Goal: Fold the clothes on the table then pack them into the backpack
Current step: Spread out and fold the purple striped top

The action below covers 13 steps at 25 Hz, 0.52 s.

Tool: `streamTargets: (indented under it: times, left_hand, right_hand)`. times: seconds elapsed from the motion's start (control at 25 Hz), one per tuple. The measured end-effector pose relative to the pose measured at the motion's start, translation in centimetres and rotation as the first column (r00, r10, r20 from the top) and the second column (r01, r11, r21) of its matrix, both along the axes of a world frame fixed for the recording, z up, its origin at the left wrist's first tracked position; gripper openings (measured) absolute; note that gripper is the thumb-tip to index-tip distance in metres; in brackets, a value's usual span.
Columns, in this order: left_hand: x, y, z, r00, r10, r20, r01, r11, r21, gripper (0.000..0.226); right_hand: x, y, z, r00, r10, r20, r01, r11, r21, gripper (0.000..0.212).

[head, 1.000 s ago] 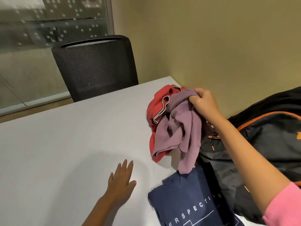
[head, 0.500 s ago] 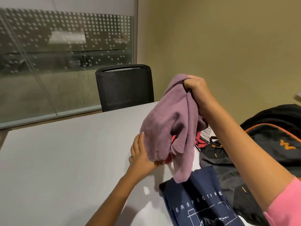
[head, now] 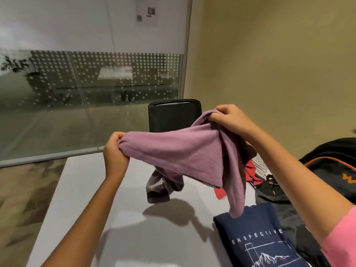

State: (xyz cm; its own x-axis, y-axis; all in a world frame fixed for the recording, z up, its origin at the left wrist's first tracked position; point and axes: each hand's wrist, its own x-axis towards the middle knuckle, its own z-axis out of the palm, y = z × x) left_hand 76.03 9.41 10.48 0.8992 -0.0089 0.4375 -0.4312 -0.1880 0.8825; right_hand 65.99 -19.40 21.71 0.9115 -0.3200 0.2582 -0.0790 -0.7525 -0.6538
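A mauve garment (head: 185, 157) hangs stretched in the air above the white table (head: 92, 199). My left hand (head: 114, 151) grips its left end and my right hand (head: 229, 117) grips its upper right end. A sleeve dangles down to the folded navy T-shirt (head: 260, 237) with white print at the near right. A red garment (head: 252, 174) and a striped one (head: 260, 164) lie behind, partly hidden. The black backpack (head: 331, 164) with orange trim stands at the right edge.
A black mesh chair (head: 173, 114) stands at the table's far side. A glass partition (head: 86, 89) with a dot pattern runs along the left, and a beige wall (head: 279, 64) lies behind the backpack.
My right hand lifted the mauve garment off the red one. My left hand rose from the table, took its other end, and the two hands spread it apart.
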Motion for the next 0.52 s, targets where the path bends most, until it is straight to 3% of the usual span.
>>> streamTargets:
  times: [0.08, 0.12, 0.2, 0.28, 0.36, 0.44, 0.52]
  left_hand:
    - [1.2, 2.6, 3.8, 1.000, 0.011, 0.023, -0.009, 0.999, -0.052, 0.016]
    - [1.3, 3.4, 6.0, 0.998, 0.002, 0.064, -0.002, 1.000, -0.004, 0.018]
    - [1.0, 4.4, 9.8, 0.994, -0.067, 0.088, 0.050, 0.982, 0.185, 0.020]
    - [0.2, 4.4, 12.9, 0.991, -0.135, 0.018, 0.121, 0.933, 0.339, 0.023]
    - [-0.7, 4.0, 14.7, 0.990, -0.140, -0.005, 0.126, 0.876, 0.466, 0.025]
    - [-1.8, 4.0, 15.1, 0.985, -0.173, 0.003, 0.147, 0.849, 0.507, 0.022]
    - [-2.6, 4.7, 14.4, 0.982, -0.189, 0.015, 0.151, 0.829, 0.539, 0.019]
  right_hand:
    - [-0.1, 1.5, -0.5, 0.999, -0.013, -0.032, 0.015, 0.999, 0.038, 0.005]
    - [-0.1, 2.5, -0.7, 0.999, 0.002, -0.040, 0.003, 0.993, 0.116, 0.005]
    - [0.2, 5.0, -1.4, 0.998, 0.039, -0.053, -0.024, 0.967, 0.253, 0.019]
    - [0.6, 8.1, -1.9, 0.991, 0.105, -0.087, -0.072, 0.944, 0.321, 0.032]
    - [0.7, 11.7, -1.9, 0.963, 0.248, -0.103, -0.185, 0.889, 0.419, 0.056]
    - [0.6, 15.5, -1.4, 0.914, 0.399, -0.067, -0.314, 0.804, 0.505, 0.074]
    - [0.8, 19.1, -1.2, 0.899, 0.438, -0.001, -0.392, 0.805, 0.444, 0.074]
